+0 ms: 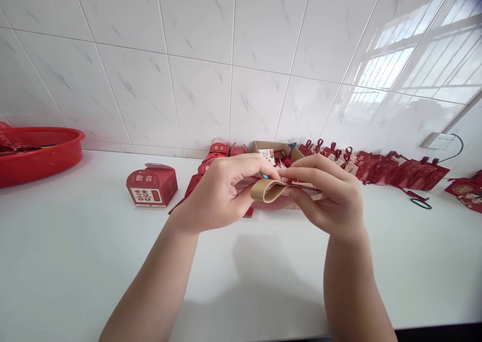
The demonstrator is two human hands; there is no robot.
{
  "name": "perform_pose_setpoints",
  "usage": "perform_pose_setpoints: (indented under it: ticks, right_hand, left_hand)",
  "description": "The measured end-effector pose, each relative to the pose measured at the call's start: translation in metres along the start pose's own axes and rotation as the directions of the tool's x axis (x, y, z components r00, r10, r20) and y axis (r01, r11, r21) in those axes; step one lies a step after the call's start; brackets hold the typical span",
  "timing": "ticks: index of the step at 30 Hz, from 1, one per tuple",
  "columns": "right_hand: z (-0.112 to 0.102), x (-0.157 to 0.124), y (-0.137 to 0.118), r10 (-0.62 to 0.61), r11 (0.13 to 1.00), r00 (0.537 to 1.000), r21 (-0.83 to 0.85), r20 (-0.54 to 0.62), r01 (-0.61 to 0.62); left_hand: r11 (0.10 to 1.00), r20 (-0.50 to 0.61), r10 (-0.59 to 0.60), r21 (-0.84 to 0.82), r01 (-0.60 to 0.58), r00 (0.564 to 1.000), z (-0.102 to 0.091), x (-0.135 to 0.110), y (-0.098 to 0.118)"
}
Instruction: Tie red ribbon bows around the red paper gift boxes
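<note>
Both my hands are raised over the white counter [75, 261] and meet at the middle of the view. My left hand [218, 191] and my right hand [327, 196] are both closed, pinching a flat folded piece of card [269, 189] that is tan inside and red outside. The tan flap curls between my fingertips. A finished small red gift box [152, 185] with white characters stands on the counter to the left of my left hand. Behind my hands lie several flat red box blanks [211, 163], partly hidden.
A red plastic basin [41, 153] sits at the far left. A brown cardboard box [273, 148] with tags stands against the tiled wall. A row of red ribbon-tied boxes [395, 170] runs along the right. A black hair band [420, 204] lies near them, and a wall socket [439, 140] is beyond.
</note>
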State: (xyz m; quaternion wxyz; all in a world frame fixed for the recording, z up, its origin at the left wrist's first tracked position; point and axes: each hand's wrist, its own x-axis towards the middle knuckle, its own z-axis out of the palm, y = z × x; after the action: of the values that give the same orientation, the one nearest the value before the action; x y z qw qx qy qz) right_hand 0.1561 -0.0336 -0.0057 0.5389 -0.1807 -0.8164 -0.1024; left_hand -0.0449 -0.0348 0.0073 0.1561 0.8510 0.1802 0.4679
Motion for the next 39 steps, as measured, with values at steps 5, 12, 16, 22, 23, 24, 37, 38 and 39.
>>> perform_pose_setpoints:
  ticks: [5, 12, 16, 22, 23, 24, 37, 38, 39]
  right_hand:
    - [0.000, 0.000, 0.001, -0.006, 0.999, 0.999, -0.046, -0.053, 0.003]
    - [0.007, 0.001, -0.002, -0.004, 0.992, 0.985, -0.122, -0.175, -0.018]
    - [0.008, 0.000, 0.000, 0.006, 0.992, 0.990, -0.125, -0.139, -0.024]
    - [0.009, 0.000, 0.003, 0.019, 0.996, 0.994, -0.079, -0.107, -0.027]
    - [0.009, 0.000, 0.003, 0.034, 0.997, 0.994, -0.065, -0.105, -0.041]
    - [0.010, 0.000, 0.003, 0.051, 0.997, 0.993, -0.049, -0.102, -0.056]
    - [0.020, 0.000, 0.006, 0.160, 0.986, 0.976, 0.077, -0.149, -0.150]
    - [0.022, 0.000, 0.006, 0.163, 0.986, 0.970, 0.068, -0.178, -0.153]
    - [0.024, 0.001, 0.005, 0.172, 0.985, 0.964, 0.067, -0.204, -0.161]
  left_hand:
    - [0.999, -0.033, 0.034, 0.006, -0.034, 0.999, 0.001, 0.001, 0.001]
    - [0.997, -0.134, 0.050, 0.057, -0.042, 0.990, 0.008, 0.003, 0.003]
    - [0.999, -0.120, -0.045, 0.003, 0.046, 0.992, 0.009, 0.004, 0.005]
    - [0.994, -0.096, -0.110, -0.037, 0.107, 0.989, 0.008, 0.004, 0.007]
    - [0.993, -0.101, -0.117, -0.043, 0.114, 0.988, 0.008, 0.005, 0.007]
    - [0.993, -0.111, -0.117, -0.047, 0.113, 0.987, 0.009, 0.005, 0.007]
    - [0.999, -0.275, 0.033, 0.041, -0.023, 0.961, 0.021, 0.007, -0.003]
    - [0.999, -0.284, 0.024, 0.033, -0.015, 0.958, 0.019, 0.007, -0.002]
    - [1.000, -0.290, 0.009, 0.025, -0.002, 0.957, 0.017, 0.007, -0.002]
